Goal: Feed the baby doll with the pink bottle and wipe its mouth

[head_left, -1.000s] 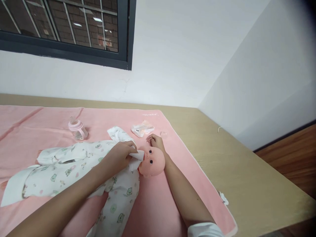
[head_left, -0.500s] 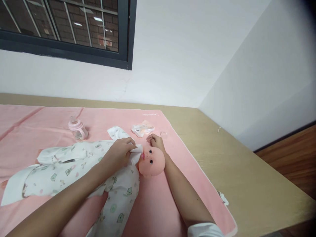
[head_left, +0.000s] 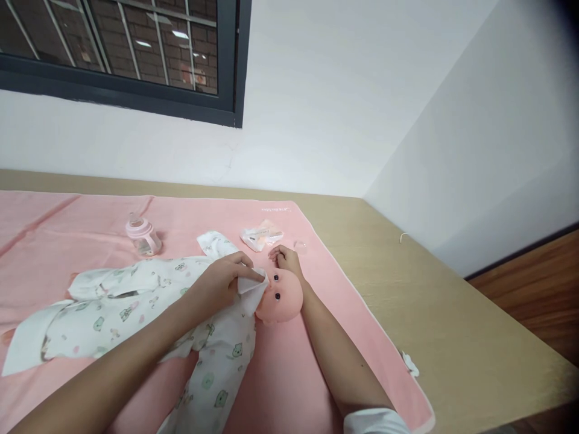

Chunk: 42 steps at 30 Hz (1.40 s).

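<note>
A baby doll point(head_left: 283, 295) lies on its back on a pink towel point(head_left: 289, 374), dressed in a white printed romper point(head_left: 136, 307). My left hand point(head_left: 221, 280) pinches a white wipe point(head_left: 253, 288) and presses it on the doll's mouth and cheek. My right hand point(head_left: 284, 259) rests curled against the far side of the doll's head, fingers bent, steadying it.
A small pink baby bottle point(head_left: 143, 236) stands on the towel at the left back. A wipe packet point(head_left: 261, 235) and a clear small cap point(head_left: 300, 246) lie behind the doll's head. A wooden table point(head_left: 452, 325) extends right; a white scrap point(head_left: 411, 363) lies at the towel's edge.
My left hand drew the wipe back toward the doll's chin, then pushed it forward over the mouth and cheek again. My right hand stayed put.
</note>
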Available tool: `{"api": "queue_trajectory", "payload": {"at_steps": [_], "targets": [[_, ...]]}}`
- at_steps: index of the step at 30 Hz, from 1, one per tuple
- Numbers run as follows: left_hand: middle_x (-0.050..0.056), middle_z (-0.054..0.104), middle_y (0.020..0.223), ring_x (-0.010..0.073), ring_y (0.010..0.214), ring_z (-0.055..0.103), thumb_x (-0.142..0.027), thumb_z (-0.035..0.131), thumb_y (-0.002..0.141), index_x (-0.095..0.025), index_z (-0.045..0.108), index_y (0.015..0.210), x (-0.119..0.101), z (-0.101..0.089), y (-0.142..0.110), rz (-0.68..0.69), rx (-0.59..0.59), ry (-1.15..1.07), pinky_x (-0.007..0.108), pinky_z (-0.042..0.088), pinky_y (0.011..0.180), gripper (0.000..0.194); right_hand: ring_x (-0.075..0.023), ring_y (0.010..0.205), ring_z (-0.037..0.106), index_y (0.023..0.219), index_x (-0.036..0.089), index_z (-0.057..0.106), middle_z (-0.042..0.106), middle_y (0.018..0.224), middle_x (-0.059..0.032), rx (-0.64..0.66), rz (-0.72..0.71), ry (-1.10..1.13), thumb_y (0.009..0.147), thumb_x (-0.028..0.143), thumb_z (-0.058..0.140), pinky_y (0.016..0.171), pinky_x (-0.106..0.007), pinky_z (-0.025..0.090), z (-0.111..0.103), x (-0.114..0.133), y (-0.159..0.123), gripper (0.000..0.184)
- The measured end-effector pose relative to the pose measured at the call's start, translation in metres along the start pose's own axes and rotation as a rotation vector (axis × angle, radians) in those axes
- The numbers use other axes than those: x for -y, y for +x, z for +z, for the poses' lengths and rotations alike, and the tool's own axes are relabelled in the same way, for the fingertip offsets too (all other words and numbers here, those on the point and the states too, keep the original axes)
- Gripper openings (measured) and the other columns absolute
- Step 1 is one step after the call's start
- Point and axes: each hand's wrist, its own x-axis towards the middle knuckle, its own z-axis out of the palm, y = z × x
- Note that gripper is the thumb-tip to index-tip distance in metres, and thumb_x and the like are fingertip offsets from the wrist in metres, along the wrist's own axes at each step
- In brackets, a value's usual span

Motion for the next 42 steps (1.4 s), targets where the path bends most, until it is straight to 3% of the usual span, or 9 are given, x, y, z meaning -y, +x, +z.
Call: {"api": "queue_trajectory", "payload": {"at_steps": [6, 13, 20, 24, 27, 31, 36, 39, 42], "targets": [[0.002, 0.062, 0.093, 0.0141, 0.082, 0.058, 0.002, 0.048, 0.078, -0.028, 0.078, 0.087, -0.004, 0.003, -0.001, 0.008, 0.064, -0.036, 0.023, 0.043, 0.066, 0.043, -0.0145, 0.068, 0.062, 0.073, 0.019, 0.062, 0.067, 0.071, -0.0021, -0.006, 0.007, -0.003, 0.066, 0.012, 0.038, 0.065, -0.026, 0.048, 0.000, 0.001, 0.001, 0.026], [0.002, 0.061, 0.091, 0.0155, 0.085, 0.056, 0.013, 0.038, 0.066, -0.023, 0.076, 0.086, -0.005, 0.001, 0.003, -0.029, 0.063, 0.089, 0.023, 0.042, 0.068, 0.056, -0.0136, 0.068, 0.062, 0.075, 0.018, 0.063, 0.068, 0.074, -0.0026, -0.002, -0.015, -0.002, 0.067, 0.014, 0.038, 0.063, -0.025, 0.047, -0.001, -0.002, 0.000, 0.027], [0.003, 0.062, 0.097, 0.0160, 0.089, 0.060, 0.006, 0.034, 0.071, -0.024, 0.076, 0.098, -0.001, -0.007, 0.003, -0.051, -0.031, 0.035, 0.023, 0.048, 0.069, 0.059, -0.0142, 0.067, 0.061, 0.072, 0.018, 0.062, 0.067, 0.071, -0.0024, -0.024, 0.035, 0.135, 0.065, 0.015, 0.041, 0.067, -0.027, 0.049, -0.001, 0.001, 0.003, 0.022], [0.002, 0.063, 0.098, 0.0151, 0.089, 0.061, 0.005, 0.034, 0.062, -0.022, 0.076, 0.085, -0.002, -0.023, 0.002, -0.048, -0.133, -0.018, 0.023, 0.048, 0.074, 0.055, -0.0156, 0.076, 0.063, 0.081, 0.018, 0.063, 0.069, 0.083, -0.0051, -0.004, 0.060, 0.293, 0.067, 0.018, 0.053, 0.074, -0.029, 0.052, -0.015, 0.052, 0.001, 0.018], [0.003, 0.062, 0.106, 0.0181, 0.097, 0.061, -0.001, 0.038, 0.064, -0.022, 0.075, 0.078, -0.003, -0.037, 0.000, -0.062, -0.208, -0.049, 0.024, 0.049, 0.073, 0.045, -0.0175, 0.099, 0.063, 0.099, 0.022, 0.067, 0.067, 0.110, -0.0056, 0.201, -0.190, 0.218, 0.076, 0.024, 0.061, 0.088, -0.033, 0.051, -0.026, 0.116, -0.020, 0.024], [0.002, 0.057, 0.125, 0.0225, 0.111, 0.057, -0.007, 0.043, 0.068, -0.023, 0.074, 0.075, -0.006, -0.052, -0.004, -0.066, -0.215, -0.042, 0.026, 0.051, 0.074, 0.036, -0.0185, 0.129, 0.048, 0.118, 0.033, 0.062, 0.055, 0.134, -0.0022, 0.418, -0.478, -0.005, 0.090, 0.028, 0.056, 0.106, -0.039, 0.044, -0.024, 0.185, -0.058, 0.029], [0.001, 0.056, 0.133, 0.0242, 0.120, 0.053, -0.018, 0.048, 0.078, -0.023, 0.074, 0.078, -0.005, -0.064, -0.008, -0.065, -0.252, -0.022, 0.028, 0.052, 0.081, 0.027, -0.0209, 0.127, 0.048, 0.096, 0.032, 0.067, 0.056, 0.131, -0.0012, 0.358, -0.551, -0.237, 0.089, 0.028, 0.060, 0.105, -0.042, 0.043, -0.009, 0.207, -0.072, 0.010], [0.002, 0.056, 0.134, 0.0241, 0.122, 0.052, -0.022, 0.048, 0.082, -0.023, 0.075, 0.082, -0.003, -0.072, -0.009, -0.075, -0.276, 0.001, 0.032, 0.050, 0.092, 0.026, -0.0211, 0.119, 0.055, 0.087, 0.027, 0.067, 0.062, 0.124, -0.0026, 0.334, -0.556, -0.215, 0.087, 0.028, 0.063, 0.102, -0.042, 0.045, -0.006, 0.208, -0.065, 0.004], [0.002, 0.056, 0.135, 0.0231, 0.126, 0.050, -0.024, 0.049, 0.085, -0.024, 0.074, 0.098, 0.001, -0.084, -0.011, -0.086, -0.313, 0.000, 0.035, 0.044, 0.103, 0.028, -0.0195, 0.103, 0.064, 0.083, 0.024, 0.068, 0.070, 0.104, -0.0037, 0.333, -0.459, -0.121, 0.085, 0.032, 0.064, 0.096, -0.039, 0.049, -0.006, 0.210, -0.055, 0.009]]}}
